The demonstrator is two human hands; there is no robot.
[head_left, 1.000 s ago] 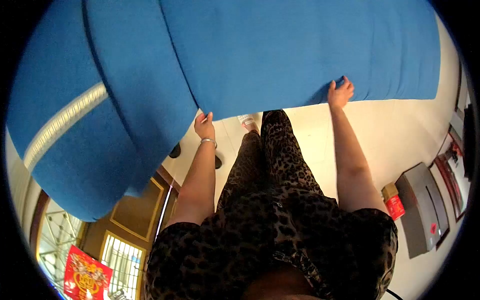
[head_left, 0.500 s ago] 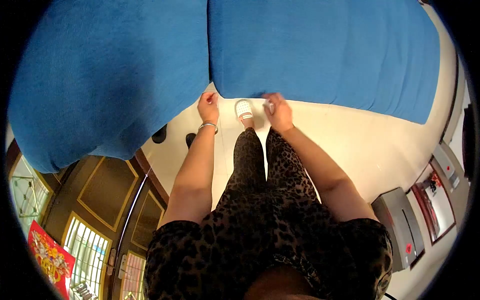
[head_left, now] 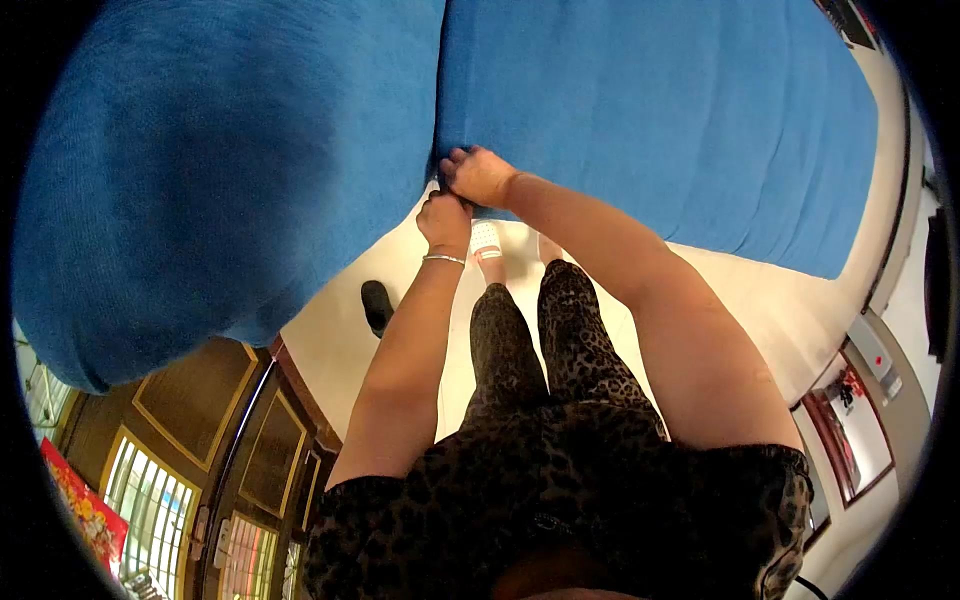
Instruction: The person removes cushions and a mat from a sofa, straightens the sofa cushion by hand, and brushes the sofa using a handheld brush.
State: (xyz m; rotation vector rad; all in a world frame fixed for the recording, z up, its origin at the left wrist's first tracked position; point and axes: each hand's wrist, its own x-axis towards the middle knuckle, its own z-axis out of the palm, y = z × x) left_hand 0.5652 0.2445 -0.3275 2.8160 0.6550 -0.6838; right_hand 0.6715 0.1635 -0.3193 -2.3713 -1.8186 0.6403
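Blue fabric (head_left: 650, 120) covers the far side, its right part divided from a bulkier left part by a dark gap (head_left: 438, 90). Below is pale floor (head_left: 325, 345) with a dark slipper (head_left: 377, 307); a brown door (head_left: 200, 405) stands near left. The arms converge at the gap's near end, right hand (head_left: 483, 176) just beyond left hand (head_left: 445, 223), fingers curled; whether they pinch fabric, I cannot tell.

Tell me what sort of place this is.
Probably a room in a home, perhaps a living room: there is what looks like a blue-covered sofa, a dark slipper on the pale floor, and a brown door with gold trim.
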